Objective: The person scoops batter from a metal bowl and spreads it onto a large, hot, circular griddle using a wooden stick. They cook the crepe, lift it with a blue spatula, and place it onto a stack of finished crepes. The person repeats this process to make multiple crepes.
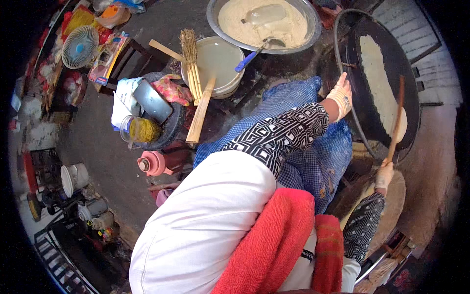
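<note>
My right hand (384,175), wrapped at the wrist, is closed on the lower end of a thin wooden stick (397,115). The stick reaches up over a black round griddle (356,59), where its length crosses the lower part of a long pale strip of dough or batter (376,73). My left hand (341,95) has a pale wrapping over its back and palm. Its visible fingers stretch toward the griddle's metal rim (361,133), with nothing seen in them; whether they touch the rim is unclear.
A metal basin (213,24) of pale batter holds a blue-handled ladle (249,59). Beside it, a bucket (226,92) carries a straw brush (188,46) and a flat wooden paddle (200,112). Blue mesh sacks (293,93) lie under my left arm. A pink flask (154,162) stands left.
</note>
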{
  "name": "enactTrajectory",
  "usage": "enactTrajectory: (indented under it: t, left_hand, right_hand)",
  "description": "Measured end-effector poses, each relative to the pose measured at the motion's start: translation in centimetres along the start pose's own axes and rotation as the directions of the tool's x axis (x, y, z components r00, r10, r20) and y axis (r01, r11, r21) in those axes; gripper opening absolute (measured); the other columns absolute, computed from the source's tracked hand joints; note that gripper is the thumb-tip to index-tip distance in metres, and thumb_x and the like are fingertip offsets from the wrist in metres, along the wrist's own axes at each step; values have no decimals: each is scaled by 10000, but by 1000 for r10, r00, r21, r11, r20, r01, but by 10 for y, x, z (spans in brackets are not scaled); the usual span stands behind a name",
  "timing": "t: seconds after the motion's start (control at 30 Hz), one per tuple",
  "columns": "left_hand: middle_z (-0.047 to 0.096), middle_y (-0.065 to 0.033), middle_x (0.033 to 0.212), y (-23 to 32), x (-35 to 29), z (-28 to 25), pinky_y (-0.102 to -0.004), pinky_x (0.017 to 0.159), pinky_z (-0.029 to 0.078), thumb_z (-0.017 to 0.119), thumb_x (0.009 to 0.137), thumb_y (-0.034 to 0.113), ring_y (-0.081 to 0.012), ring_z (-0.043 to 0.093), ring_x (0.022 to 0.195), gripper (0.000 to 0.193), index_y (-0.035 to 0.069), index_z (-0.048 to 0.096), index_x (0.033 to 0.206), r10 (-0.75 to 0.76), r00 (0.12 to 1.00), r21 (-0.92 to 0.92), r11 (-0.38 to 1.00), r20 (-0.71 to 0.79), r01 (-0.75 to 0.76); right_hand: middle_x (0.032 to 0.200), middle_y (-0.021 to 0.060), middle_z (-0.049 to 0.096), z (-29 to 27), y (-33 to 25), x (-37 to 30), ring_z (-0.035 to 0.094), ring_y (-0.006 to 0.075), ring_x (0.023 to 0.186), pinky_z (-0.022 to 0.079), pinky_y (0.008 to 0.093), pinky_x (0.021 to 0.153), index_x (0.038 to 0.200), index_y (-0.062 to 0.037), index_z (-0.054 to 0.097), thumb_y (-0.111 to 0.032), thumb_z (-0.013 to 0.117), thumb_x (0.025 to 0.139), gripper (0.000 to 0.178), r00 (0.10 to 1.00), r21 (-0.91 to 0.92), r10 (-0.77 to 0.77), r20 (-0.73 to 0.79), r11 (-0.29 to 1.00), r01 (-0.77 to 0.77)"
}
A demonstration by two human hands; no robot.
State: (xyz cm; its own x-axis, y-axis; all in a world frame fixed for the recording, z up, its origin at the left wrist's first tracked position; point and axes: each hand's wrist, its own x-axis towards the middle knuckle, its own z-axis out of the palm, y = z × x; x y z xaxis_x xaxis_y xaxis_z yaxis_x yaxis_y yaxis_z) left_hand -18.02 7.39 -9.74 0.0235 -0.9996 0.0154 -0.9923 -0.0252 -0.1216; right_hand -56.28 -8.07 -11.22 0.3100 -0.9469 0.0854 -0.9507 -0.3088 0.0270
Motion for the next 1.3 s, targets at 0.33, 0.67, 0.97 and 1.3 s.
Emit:
enactTrajectory:
  t: [0.33,0.67,0.97,1.3]
  left_hand:
    - [630,-91,1038,-34,25,18,-550,1068,301,709,813,298,-265,549,1124,312,97,662,1047,-187,969,-23,982,-160,186]
    - [442,-135,1467,41,-3,-2,-627,1165,97,529,880,265,-289,323,1419,594,24,455,1418,100,983,-18,994,-155,-104]
    - [428,-177,1489,42,-13,2,-638,1174,29,328,950,125,-328,291,1453,507,-15,431,1426,89,991,-37,995,-105,-93]
    - [457,-157,1478,22,9,9,-654,1161,56,458,951,352,-293,334,1431,580,23,451,1429,27,993,18,1000,-116,-25]
  right_hand:
    - [935,255,677,-13,-48,-23,644,463,880,516,535,746,1000,-28,607,-371,491,992,362,996,71,81,25,994,-82]
    - [847,277,669,-16,-45,-43,645,479,802,499,584,738,1019,-29,540,-392,481,976,371,990,41,143,-3,989,-143]
    - [915,223,703,-39,-49,-30,682,393,893,515,517,814,973,-29,603,-347,459,981,349,957,124,286,35,949,-289]
    - [901,214,707,-25,-21,-19,699,368,863,553,488,764,993,-29,616,-348,498,969,341,951,110,298,-81,951,-289]
